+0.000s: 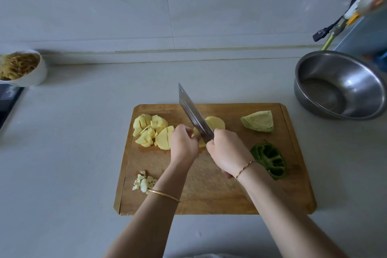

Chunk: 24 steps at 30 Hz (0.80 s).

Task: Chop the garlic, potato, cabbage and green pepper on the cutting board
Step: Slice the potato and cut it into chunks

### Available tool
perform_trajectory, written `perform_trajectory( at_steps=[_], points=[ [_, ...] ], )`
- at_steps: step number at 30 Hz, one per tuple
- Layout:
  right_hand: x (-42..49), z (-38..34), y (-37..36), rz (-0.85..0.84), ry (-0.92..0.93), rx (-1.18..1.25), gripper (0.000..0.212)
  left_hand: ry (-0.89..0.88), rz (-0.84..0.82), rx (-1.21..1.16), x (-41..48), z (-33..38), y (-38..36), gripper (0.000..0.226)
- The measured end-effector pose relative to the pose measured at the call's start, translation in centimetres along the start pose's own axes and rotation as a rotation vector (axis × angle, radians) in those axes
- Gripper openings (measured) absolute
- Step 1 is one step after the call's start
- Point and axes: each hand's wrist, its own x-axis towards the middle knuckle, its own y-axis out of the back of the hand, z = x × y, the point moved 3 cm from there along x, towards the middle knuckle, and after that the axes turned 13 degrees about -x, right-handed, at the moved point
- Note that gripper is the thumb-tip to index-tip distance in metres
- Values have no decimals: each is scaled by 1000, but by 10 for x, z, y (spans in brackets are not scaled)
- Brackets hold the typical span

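Observation:
On the wooden cutting board (209,192) my right hand (227,152) grips the handle of a cleaver (192,114), whose blade cuts down into a peeled potato piece (216,123). My left hand (183,142) holds that potato with curled fingers just left of the blade. Cut potato chunks (149,129) lie at the board's upper left. Chopped garlic (144,182) sits at the lower left, beside my left wrist. A cabbage wedge (258,121) lies at the upper right. A halved green pepper (270,160) lies below it, cut side up.
A steel bowl (341,86) stands on the pale counter (62,153) right of the board. A white bowl of noodles (22,68) sits at the far left by a dark stovetop edge (8,102). A wall (146,6) rises behind.

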Motion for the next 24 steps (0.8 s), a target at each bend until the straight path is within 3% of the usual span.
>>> perform_trajectory(
  at_steps=[2,9,19,24],
  points=[
    [6,-1,-6,-11,-7,0,26,-10,4,-5,0,-1,1,25],
    [18,-1,-30,7,-47,-47,19,53,-20,-95,0,-5,1,18],
    [19,19,-25,-115,-56,300,11,-16,-49,6,-3,5,-3,20],
    [18,22,-24,-105,-53,305,12,-3,-61,20,-2,10,-3,21]
  ],
)
